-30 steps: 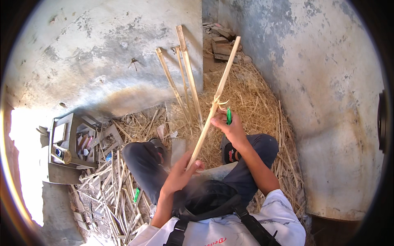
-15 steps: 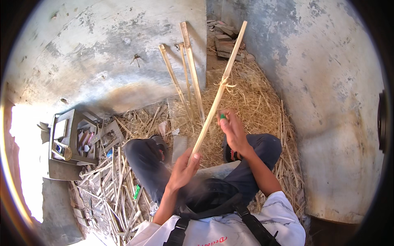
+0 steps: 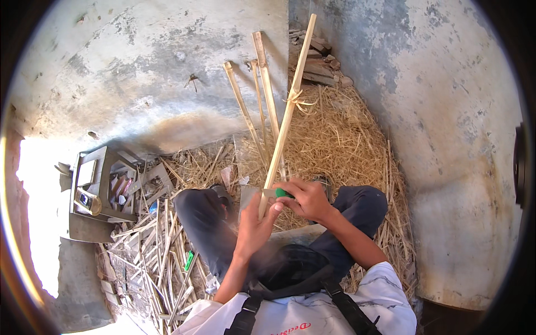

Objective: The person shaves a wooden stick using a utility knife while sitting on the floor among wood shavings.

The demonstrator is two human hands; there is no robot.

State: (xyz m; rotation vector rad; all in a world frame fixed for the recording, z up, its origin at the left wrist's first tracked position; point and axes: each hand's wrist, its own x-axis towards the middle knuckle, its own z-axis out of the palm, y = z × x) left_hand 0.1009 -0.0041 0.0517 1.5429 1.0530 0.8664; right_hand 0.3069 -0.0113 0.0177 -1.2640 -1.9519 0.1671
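Observation:
A long pale bamboo strip (image 3: 283, 129) slants up and away from my left hand (image 3: 252, 231), which is closed around its lower end. Thin curled shavings hang from a node partway along the strip. My right hand (image 3: 310, 201) grips a small knife (image 3: 283, 193) by its green handle. The knife's short blade lies across the strip just beyond my left hand's fingers. Both hands are close together above my bent legs.
Several bamboo strips (image 3: 265, 78) lean on the far wall. Shavings (image 3: 335, 134) cover the floor ahead and right, with cut pieces (image 3: 162, 245) and a green object (image 3: 189, 261) at left. A wooden stool-like frame (image 3: 103, 184) holds odds and ends. Bricks (image 3: 318, 70) lie in the corner.
My right hand has moved down and left with the knife, from beside the strip onto its lower part near my left hand. The strip's far end has swung left and stands steeper.

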